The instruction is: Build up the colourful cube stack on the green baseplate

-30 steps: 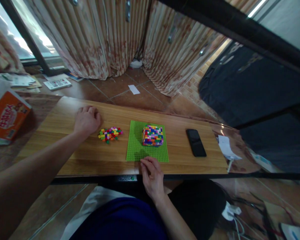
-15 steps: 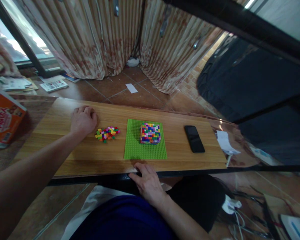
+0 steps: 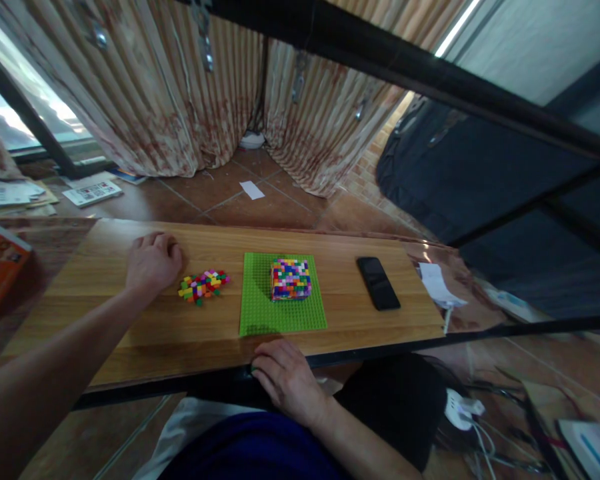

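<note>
My left hand (image 3: 153, 261) rests on the table with its fingers curled under, left of a loose pile of small coloured bricks (image 3: 203, 286). No object shows in it. At the table's front edge my right hand (image 3: 290, 380) has thumb and fingers together, and a small green brick (image 3: 254, 370) peeks out at the fingertips. Just beyond that hand lies a green baseplate (image 3: 257, 313). On the baseplate stands a block (image 3: 291, 279) built of many coloured bricks, untouched by either hand.
A black phone (image 3: 379, 283) lies on the wooden table (image 3: 345, 320) to the right. White paper (image 3: 436, 283) is past the table's right end. An orange box (image 3: 0, 263) stands off the left end. A dark metal bar (image 3: 370, 57) crosses the upper view.
My right hand has shifted left along the front edge to where the green brick lay, and its fingers have closed on it. The left hand stays in place; the camera view has shifted.
</note>
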A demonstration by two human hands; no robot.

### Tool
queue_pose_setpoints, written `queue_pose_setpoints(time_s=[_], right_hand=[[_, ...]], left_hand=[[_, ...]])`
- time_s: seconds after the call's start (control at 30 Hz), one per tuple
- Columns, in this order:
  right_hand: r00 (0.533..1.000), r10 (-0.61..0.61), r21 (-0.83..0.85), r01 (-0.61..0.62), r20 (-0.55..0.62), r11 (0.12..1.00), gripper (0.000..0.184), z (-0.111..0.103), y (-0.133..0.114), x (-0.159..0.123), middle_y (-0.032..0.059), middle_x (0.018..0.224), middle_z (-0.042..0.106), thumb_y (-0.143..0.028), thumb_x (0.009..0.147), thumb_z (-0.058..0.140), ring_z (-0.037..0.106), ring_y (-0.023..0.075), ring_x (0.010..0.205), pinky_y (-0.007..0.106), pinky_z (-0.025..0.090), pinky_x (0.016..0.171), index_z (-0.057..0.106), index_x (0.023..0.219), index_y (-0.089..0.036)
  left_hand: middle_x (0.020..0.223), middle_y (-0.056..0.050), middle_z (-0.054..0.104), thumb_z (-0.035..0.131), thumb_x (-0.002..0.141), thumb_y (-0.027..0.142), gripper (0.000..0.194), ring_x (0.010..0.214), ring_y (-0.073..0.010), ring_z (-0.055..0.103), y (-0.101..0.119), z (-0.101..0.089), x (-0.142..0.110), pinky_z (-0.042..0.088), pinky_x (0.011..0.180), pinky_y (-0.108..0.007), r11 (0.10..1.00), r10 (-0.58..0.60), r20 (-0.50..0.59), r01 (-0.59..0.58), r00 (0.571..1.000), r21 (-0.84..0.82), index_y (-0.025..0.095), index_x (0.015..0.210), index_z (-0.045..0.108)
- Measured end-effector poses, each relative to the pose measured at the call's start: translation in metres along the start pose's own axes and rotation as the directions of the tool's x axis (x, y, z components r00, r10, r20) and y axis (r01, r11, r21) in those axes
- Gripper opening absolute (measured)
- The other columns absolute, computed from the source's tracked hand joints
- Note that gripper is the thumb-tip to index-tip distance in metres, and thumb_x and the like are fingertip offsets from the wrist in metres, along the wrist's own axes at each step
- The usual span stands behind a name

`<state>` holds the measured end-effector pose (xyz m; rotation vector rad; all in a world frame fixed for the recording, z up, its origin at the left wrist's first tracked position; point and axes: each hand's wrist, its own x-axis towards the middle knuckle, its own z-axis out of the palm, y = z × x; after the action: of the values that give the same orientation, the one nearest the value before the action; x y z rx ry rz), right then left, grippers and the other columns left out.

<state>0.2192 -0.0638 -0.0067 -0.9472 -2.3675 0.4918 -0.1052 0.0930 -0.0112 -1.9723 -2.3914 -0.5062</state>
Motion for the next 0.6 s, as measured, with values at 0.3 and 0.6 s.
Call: queue_pose_setpoints(time_s=[0.3,0.6], right_hand=[[0.646,0.632,0.403,-0.489,-0.428,0.774,0.016,-0.042,0.041,0.013,0.0052,0.085,0.07,-0.03,0.086,0.061,0.066,0.0164,0.075,0.027,0.054,0.066,0.072,0.09,-0.019],[0.649,0.578,0.295,-0.5,-0.495,0.814,0.019,-0.051,0.061,0.037,0.0072,0.088,0.07,-0.024,0.087,0.056,0.066,0.0183,0.082,0.03,0.052,0.072,0.074,0.091,-0.018]], left_hand=[[0.125,-0.016,0.058,0.032,0.092,0.035,0.041,0.118,-0.0301,0.047,-0.001,0.0,0.002,0.034,0.105,-0.043,0.999,-0.011,-0.018,0.012,1.0,0.051,0.012,0.114,0.058],[0.123,-0.016,0.059,0.03,0.092,0.037,0.041,0.117,-0.0294,0.049,-0.003,0.0,0.003,0.033,0.106,-0.042,0.995,0.011,-0.024,-0.009,1.0,0.095,0.013,0.111,0.057]])
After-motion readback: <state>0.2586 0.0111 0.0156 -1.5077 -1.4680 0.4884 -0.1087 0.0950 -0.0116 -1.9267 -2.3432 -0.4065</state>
